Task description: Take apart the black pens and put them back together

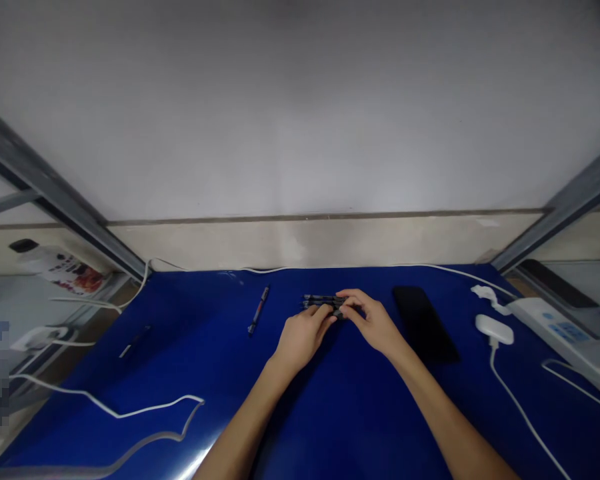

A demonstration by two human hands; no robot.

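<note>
Several dark pens (323, 299) lie side by side on the blue table (330, 413), just beyond my hands. My left hand (305, 332) has its fingers bent together at the near side of the pens. From the right, my right hand (367, 317) closes thumb and fingers around the pens' right ends, by a small dark grey piece (338, 313). The fingers partly hide what each hand grips. One separate pen (259, 311) lies slanted to the left of the hands.
A black phone (425, 323) lies right of my hands. Farther right are a white earbud case (494, 329), cables and a power strip (565, 333). Another pen (135, 341) and a white cable (115, 415) lie left; a bottle (60, 265) stands beyond the frame post.
</note>
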